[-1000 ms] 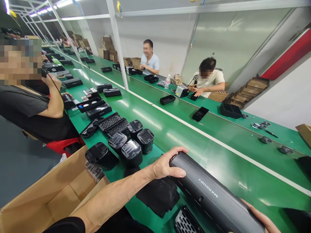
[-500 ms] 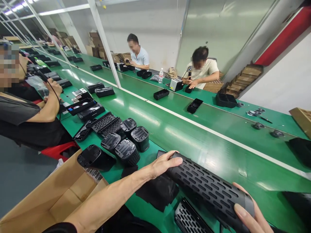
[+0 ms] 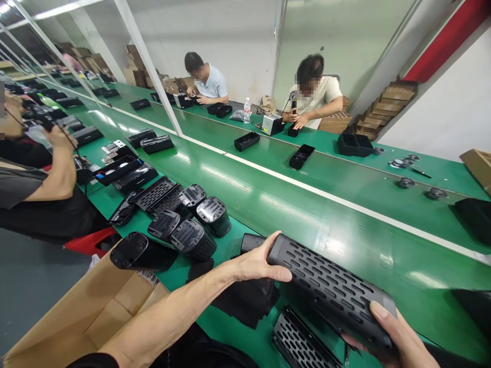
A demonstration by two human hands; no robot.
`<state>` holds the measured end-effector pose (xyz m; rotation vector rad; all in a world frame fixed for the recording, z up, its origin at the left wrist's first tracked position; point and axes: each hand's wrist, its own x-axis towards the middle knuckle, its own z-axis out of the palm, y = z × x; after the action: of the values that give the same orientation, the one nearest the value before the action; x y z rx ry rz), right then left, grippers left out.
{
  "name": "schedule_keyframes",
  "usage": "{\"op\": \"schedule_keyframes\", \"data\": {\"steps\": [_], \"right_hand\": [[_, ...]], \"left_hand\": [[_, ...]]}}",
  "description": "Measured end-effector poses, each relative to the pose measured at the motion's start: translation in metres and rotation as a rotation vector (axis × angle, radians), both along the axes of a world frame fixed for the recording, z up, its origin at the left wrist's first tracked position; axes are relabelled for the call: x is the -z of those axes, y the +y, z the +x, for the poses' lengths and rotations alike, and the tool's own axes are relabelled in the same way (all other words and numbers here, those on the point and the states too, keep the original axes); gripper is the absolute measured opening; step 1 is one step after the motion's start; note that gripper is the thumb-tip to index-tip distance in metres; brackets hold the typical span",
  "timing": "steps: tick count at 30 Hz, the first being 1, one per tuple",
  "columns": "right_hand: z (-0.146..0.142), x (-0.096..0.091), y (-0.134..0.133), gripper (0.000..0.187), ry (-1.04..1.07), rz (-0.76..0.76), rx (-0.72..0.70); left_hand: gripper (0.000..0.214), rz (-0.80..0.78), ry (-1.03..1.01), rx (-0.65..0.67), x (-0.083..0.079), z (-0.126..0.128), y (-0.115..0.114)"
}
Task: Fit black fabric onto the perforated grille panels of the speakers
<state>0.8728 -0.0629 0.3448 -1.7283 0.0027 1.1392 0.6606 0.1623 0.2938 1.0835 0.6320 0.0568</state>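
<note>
A long black speaker housing point(image 3: 330, 283) with a slotted grille face is held up between my two hands, tilted down toward the right. My left hand point(image 3: 264, 266) grips its left end, thumb along the near edge. Around the right end wraps my right hand point(image 3: 402, 329), the thumb on the grille and some fingers hidden underneath. Below the housing, a loose slotted grille panel point(image 3: 295, 340) lies on the green table. Black sheet-like material point(image 3: 245, 301) is spread under my left forearm. Another black housing point(image 3: 250, 242) sits partly hidden behind my left wrist.
Several black housings point(image 3: 194, 240) stand to the left, beside slotted panels point(image 3: 159, 194). An open cardboard box point(image 3: 72, 317) is at lower left. Co-workers sit across the green conveyor belt point(image 3: 268, 204) and at left. Speaker drivers point(image 3: 406, 182) lie on the far side.
The housing has turned so its grille and near long side show more, and both hands have shifted with it. My left thumb has moved down to the near edge. The camera view has shifted slightly.
</note>
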Motion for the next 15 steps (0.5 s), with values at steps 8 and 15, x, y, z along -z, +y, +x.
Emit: {"op": "schedule_keyframes", "data": {"steps": [8,15], "right_hand": [[0.028,0.022,-0.007,0.094,-0.042,-0.066,-0.069],[0.093,0.088,0.001,0.089,-0.023,0.029,0.099]], "left_hand": [[0.137,0.167,0.087,-0.006,0.002,0.024,0.003],[0.137,0.294,0.207,-0.092,0.007,0.057,-0.011]]}}
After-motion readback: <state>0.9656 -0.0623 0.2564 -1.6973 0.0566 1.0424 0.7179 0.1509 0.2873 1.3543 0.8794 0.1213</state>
